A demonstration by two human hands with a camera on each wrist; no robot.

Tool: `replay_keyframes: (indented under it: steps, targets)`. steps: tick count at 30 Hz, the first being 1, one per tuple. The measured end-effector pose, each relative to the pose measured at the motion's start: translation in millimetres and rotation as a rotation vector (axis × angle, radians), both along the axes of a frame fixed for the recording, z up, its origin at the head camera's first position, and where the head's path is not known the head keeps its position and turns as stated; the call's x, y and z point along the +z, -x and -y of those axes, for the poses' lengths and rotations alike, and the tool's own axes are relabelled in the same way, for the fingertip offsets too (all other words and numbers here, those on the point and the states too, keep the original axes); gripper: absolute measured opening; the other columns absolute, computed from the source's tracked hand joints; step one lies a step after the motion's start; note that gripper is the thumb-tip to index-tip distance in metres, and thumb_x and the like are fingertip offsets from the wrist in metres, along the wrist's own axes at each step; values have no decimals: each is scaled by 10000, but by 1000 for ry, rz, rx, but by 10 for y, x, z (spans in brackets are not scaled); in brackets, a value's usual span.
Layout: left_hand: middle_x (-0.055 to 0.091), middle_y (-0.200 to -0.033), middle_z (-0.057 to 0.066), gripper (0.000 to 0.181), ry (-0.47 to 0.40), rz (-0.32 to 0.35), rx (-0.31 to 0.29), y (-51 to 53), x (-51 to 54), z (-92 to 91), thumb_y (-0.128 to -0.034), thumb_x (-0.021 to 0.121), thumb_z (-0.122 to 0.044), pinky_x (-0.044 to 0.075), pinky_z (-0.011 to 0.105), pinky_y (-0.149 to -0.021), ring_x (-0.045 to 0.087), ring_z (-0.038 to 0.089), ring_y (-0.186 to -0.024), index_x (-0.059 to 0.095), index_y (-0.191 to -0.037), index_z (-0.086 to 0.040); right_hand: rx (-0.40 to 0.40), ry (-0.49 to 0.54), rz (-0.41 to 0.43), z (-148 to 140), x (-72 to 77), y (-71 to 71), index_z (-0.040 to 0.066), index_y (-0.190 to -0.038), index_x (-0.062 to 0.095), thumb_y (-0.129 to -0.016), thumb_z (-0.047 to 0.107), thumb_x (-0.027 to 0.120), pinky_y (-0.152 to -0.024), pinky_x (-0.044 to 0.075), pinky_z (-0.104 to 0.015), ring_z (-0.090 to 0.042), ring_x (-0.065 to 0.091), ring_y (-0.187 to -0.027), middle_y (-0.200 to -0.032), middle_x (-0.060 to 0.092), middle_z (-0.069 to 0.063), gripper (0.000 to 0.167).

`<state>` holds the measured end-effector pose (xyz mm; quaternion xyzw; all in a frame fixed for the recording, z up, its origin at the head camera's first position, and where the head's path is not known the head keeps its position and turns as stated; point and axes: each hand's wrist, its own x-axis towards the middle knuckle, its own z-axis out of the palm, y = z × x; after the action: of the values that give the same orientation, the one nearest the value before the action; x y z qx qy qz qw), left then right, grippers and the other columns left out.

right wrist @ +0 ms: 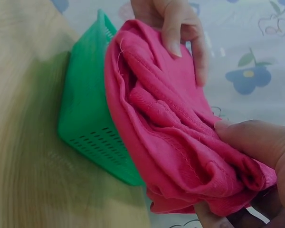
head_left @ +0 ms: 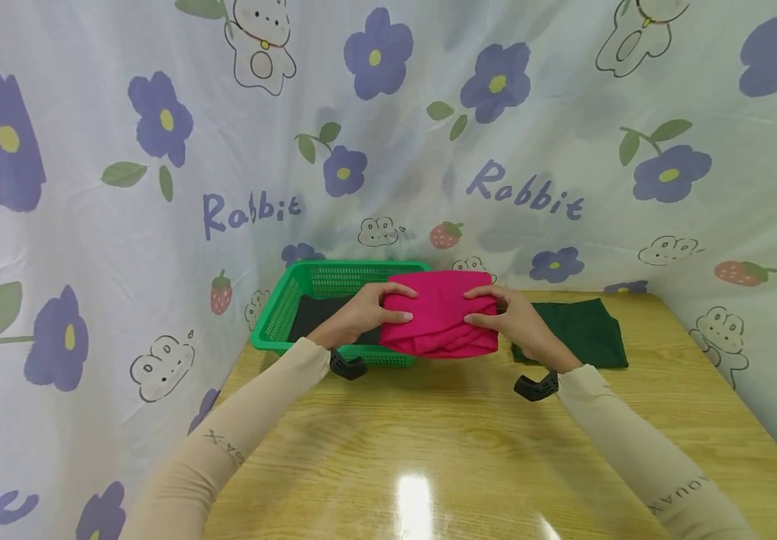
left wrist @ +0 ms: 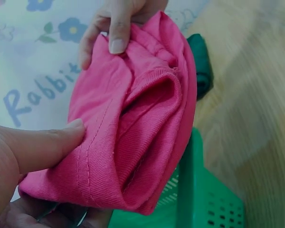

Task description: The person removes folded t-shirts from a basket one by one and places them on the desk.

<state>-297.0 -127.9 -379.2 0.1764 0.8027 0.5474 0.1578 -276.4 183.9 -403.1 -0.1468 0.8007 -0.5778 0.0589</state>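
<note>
Head view: both hands gripping pink folded cloth, held up off the worktop

Feed checked from my end. I have the left hand (head_left: 367,309) gripping the pink folded cloth (head_left: 439,306) by its left side and the right hand (head_left: 515,321) gripping its right side, both thumbs pressed on the fabric. Cloth is raised, overlapping the right end of the green basket (head_left: 268,344); I can't tell how high. Basket sits at the far left corner of the worktop (head_left: 483,450), dark cloth (head_left: 314,315) inside. Dark green cloth (head_left: 587,330) lies by the far edge, toward the far right corner, beside the right hand in my head feed. Both wrist feeds show me loose folds along the pink cloth's side. Printed curtain (head_left: 415,142) behind the far edge. Pale sleeves (head_left: 247,420) on both arms.
</note>
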Motion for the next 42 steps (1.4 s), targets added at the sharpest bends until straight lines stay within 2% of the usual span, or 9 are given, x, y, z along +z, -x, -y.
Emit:
replay_keyframes:
  steps: [5,8,14,20,30,42]
  targets:
    - [623,-1277,90,394,-20,18,-24,-17,-38,-99,-941,775,-131,587,355,-830,641,255,-1073,680,-1321,-171,-2,-16,-14,-115,-31,-57,155,-1342,664,-912,258,820,-591,489,-286,-206,569,-755,-1019,664,-154,469]
    - [608,-1309,86,402,-20,26,-43,-34,-58,-154,-946,771,-137,588,362,-844,631,261,-1103,672,-1334,-174,-2,-11,-9,-169,-51,-93,141,-1339,665,-915,237,817,-574,492,-288,-186,564,-712,-995,660,-138,461]
    - [590,-1335,83,401,-16,26,-48,-61,-103,-246,-942,773,-131,587,360,-852,608,265,-1135,674,-1327,-174,-28,-17,18,-254,-93,-130,172,-1322,678,-891,254,841,-617,512,-273,-191,587,-751,-936,658,-105,468]
    - [574,-1346,76,392,-29,40,-70,-82,-167,-357,-932,781,-121,593,365,-856,578,264,-1183,682,-1309,-163,-58,-17,49,-350,-143,-203,163,-1334,671,-882,271,848,-653,545,-282,-223,621,-806,-1000,681,-114,497]
    - [539,-1367,18,369,78,-12,-92,-142,-266,-543,-930,792,-159,573,327,-822,492,232,-1234,701,-1276,-248,-57,32,101,-508,-266,-340,122,-1364,646,-889,244,840,-638,554,-270,-172,613,-741,-965,665,-140,527]
    - [566,-1337,-25,363,119,-66,-137,-221,-309,-691,-933,792,-163,547,311,-853,503,184,-1204,700,-1275,-245,-88,-29,79,-666,-339,-466,107,-1362,642,-891,281,839,-635,515,-290,-186,578,-789,-1023,658,-133,540]
